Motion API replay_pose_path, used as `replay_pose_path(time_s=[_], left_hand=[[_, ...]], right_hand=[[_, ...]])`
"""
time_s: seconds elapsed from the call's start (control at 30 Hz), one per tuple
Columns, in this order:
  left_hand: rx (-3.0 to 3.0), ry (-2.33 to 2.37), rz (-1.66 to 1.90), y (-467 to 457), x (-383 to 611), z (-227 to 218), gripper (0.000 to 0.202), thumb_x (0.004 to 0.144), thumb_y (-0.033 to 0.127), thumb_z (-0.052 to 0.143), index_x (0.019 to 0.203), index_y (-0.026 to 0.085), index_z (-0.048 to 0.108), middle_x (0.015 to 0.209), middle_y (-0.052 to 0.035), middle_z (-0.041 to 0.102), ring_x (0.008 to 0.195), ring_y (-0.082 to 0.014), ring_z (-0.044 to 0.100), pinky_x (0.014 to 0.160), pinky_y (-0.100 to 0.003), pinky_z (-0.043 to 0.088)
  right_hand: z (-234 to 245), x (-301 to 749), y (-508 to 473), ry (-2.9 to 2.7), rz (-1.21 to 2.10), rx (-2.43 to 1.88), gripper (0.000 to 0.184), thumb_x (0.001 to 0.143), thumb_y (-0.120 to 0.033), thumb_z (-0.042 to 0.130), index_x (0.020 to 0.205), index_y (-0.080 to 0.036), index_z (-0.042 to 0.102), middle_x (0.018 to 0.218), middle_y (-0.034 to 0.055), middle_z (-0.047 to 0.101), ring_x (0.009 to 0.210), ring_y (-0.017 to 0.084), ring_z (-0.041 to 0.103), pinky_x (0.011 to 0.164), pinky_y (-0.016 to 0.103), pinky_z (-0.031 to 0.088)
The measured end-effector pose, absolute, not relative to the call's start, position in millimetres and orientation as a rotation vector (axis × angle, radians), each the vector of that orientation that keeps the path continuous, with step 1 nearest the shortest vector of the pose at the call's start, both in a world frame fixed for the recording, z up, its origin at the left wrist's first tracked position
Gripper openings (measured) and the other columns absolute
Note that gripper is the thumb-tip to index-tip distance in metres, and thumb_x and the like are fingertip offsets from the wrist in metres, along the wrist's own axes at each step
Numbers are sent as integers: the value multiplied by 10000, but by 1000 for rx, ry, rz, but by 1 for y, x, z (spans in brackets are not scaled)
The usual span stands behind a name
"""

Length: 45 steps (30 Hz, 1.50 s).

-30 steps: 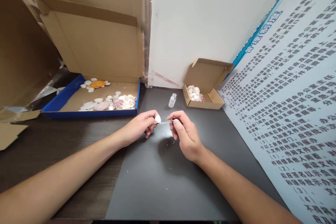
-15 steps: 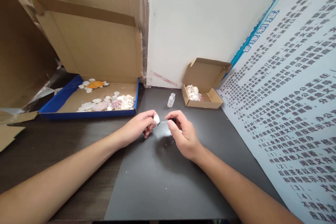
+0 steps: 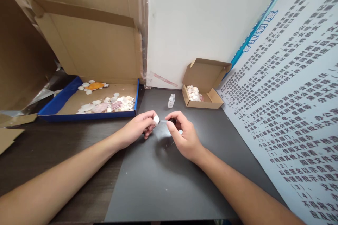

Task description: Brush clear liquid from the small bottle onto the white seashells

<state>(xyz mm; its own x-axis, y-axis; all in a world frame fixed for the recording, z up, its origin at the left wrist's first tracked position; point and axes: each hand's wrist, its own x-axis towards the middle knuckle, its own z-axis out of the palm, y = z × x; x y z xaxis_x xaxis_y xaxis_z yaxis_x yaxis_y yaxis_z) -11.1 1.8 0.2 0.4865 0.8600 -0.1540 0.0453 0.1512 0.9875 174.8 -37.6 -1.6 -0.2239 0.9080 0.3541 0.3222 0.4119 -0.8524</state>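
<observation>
Between the fingers of my left hand [image 3: 141, 126] is a small white seashell [image 3: 156, 119], pinched at its edge. My right hand [image 3: 183, 130] is closed around the black cap of a small brush [image 3: 172, 121]. The brush's thin stem points left, and its dark tip meets or nearly meets the shell's edge. A small clear glass bottle [image 3: 171, 102] stands uncapped just beyond my hands. Something white [image 3: 180, 132] shows in part behind my right hand; I cannot make out what it is.
At the left, an open blue-edged cardboard box [image 3: 89, 115] holds several white and pinkish shells and an orange shell [image 3: 95, 85]. A smaller open cardboard box [image 3: 208, 104] with shells stands at the back right. A printed board [image 3: 287, 88] leans along the right side.
The hands have barely moved. The brush has turned slightly in my right hand, so more of the black cap shows. The whole view has shifted a little.
</observation>
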Motion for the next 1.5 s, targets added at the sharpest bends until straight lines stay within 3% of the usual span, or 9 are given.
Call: replay_pose_path(time_s=[0.1,0.27,0.43,0.6,0.83,1.03,1.3,1.5], left_hand=[[1296,906,721,1,-11,0,84,782,258,519,761,183,490,552,66,411,485,-82,378,461,-194,350],[1305,917,716,1,-11,1,79,777,250,525,753,183,490,545,67,410,484,-83,387,463,-197,354],[1304,910,719,1,-11,2,75,776,249,523,759,185,487,555,65,419,487,-85,398,466,-200,356],[1301,926,719,0,-11,2,90,779,261,525,752,185,486,548,65,412,487,-86,388,464,-200,355],[1305,917,720,0,-11,3,81,774,260,525,766,186,492,555,66,414,486,-87,389,464,-202,356],[1276,920,727,0,-10,3,65,765,246,508,775,182,501,556,64,409,483,-85,378,465,-202,347],[1268,925,788,-1,-11,5,65,753,244,496,769,184,477,564,64,395,484,-83,363,467,-203,336],[1283,923,775,-1,-11,5,73,757,250,501,761,187,465,562,66,391,488,-85,368,471,-206,333]], right_hand=[[-2,175,-37,-1740,815,-1075,130,946,-303,509,1005,-191,538,663,-42,477,556,86,441,546,212,366],[-5,176,-39,-1725,919,-1006,200,1003,-326,379,1027,-198,531,724,-23,531,553,81,457,552,215,386],[-4,175,-38,-1723,819,-1085,136,936,-319,533,993,-196,529,655,-45,467,554,86,431,536,211,360],[-4,176,-39,-1728,906,-1025,179,991,-326,401,1027,-203,525,725,-24,533,551,82,457,555,220,383],[-1,173,-38,-1755,797,-1106,155,914,-313,551,1007,-191,528,657,-46,479,543,86,434,539,213,362],[-5,177,-38,-1715,903,-1041,187,986,-322,415,1040,-191,537,750,-20,529,561,77,456,576,221,389],[-7,177,-38,-1691,949,-1017,229,1002,-333,374,1040,-191,549,764,-9,533,554,79,458,538,213,374],[-3,174,-38,-1757,836,-1077,155,929,-322,543,1001,-187,564,648,-44,456,555,87,425,553,213,364]])
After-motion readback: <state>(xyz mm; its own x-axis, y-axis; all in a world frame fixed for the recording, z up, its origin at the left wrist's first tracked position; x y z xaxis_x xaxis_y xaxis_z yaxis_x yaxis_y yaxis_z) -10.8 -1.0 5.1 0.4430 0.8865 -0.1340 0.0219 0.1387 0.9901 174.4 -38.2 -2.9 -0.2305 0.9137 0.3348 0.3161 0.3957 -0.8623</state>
